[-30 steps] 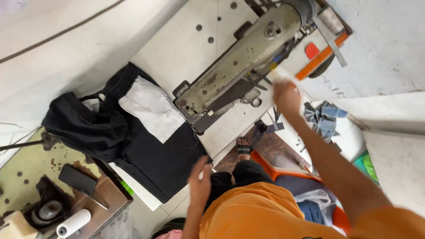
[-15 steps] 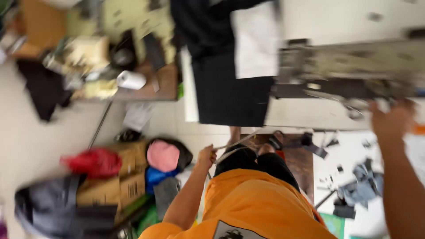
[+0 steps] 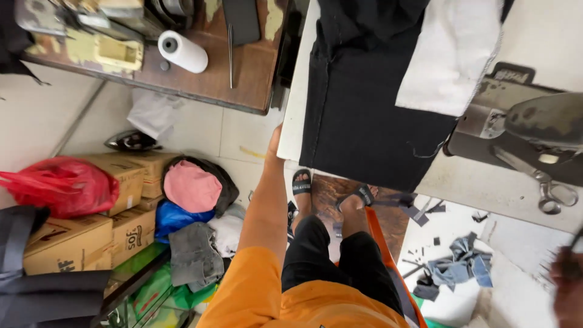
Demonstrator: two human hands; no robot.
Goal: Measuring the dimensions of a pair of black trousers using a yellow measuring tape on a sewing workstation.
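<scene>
My left hand reaches up to the near left corner of the white sewing table. Only its edge shows against the corner, and its fingers are hidden. A black fabric lies on the table and hangs over its front edge, just right of that hand. A white cloth rests on the black fabric. My right hand is a blur at the lower right edge of the view, away from the table; I cannot make out its grip.
A grey sewing machine stands at the right with scissors beside it. A wooden side table carries a white roll. Cardboard boxes, a red bag and piled clothes crowd the floor at left. Fabric scraps lie at right.
The view has swung toward the floor and the left side. My right hand has come off the sewing machine and dropped to the lower right. My left hand has risen to the table corner.
</scene>
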